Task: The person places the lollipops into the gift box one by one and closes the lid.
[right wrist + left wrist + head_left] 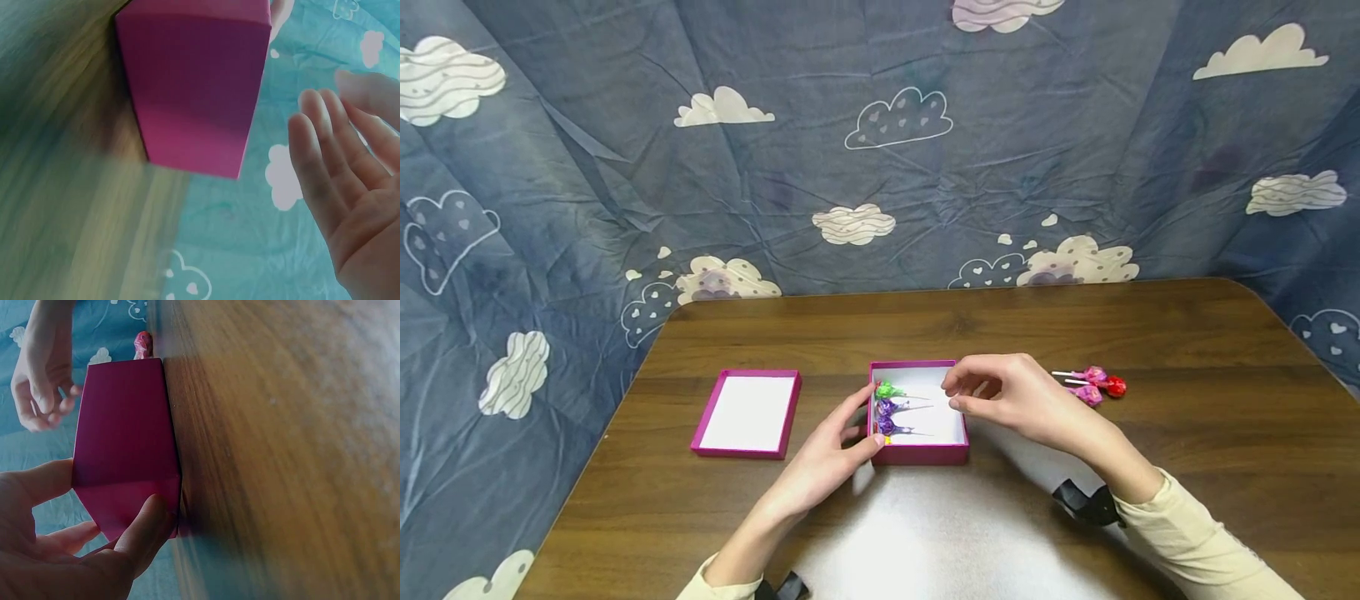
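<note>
A magenta box [922, 454] with a white inside stands uncovered on the table. Along its left side lie a green-wrapped lollipop [889, 389] and two purple-wrapped lollipops [887, 426], sticks toward the right. A bit of yellow shows by the left thumb. My left hand [823, 467] holds the box at its left end, thumb at the near corner and fingers at the far side; the left wrist view shows this grip on the box wall [128, 425]. Over the box's right edge hovers my right hand [1018, 400], its fingers loosely bent with nothing between them [356, 162].
To the left lies a magenta lid [747, 415], white inside up. Several pink and red lollipops [1093, 385] are on the table at right, partly behind the right hand. A cloud-patterned cloth [880, 183] hangs behind the brown wooden table [1000, 325].
</note>
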